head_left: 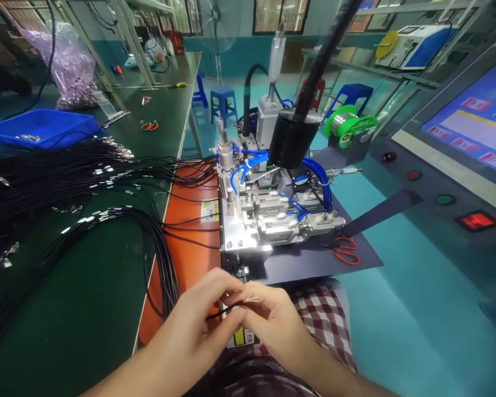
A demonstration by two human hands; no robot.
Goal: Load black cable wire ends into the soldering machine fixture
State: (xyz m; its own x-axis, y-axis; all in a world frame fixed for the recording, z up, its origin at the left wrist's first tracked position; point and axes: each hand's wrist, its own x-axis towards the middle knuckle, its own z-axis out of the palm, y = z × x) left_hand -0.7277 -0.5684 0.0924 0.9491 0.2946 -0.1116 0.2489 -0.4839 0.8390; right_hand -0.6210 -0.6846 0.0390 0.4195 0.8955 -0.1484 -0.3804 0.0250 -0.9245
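On the orange base plate [190, 249], a white label [210, 211] is displaying a yellow warning triangle [207, 204]; the small print around it is blurring beyond reading. Nearer the wearer, a second label [248, 336] is showing a yellow block [239, 336] beside black Chinese characters, which are appearing too partially to be read with certainty. At the right, the touchscreen [458, 118] is showing pink buttons [476, 104] bearing characters that are coming out too blurred to read. No brand or number is reading clearly.
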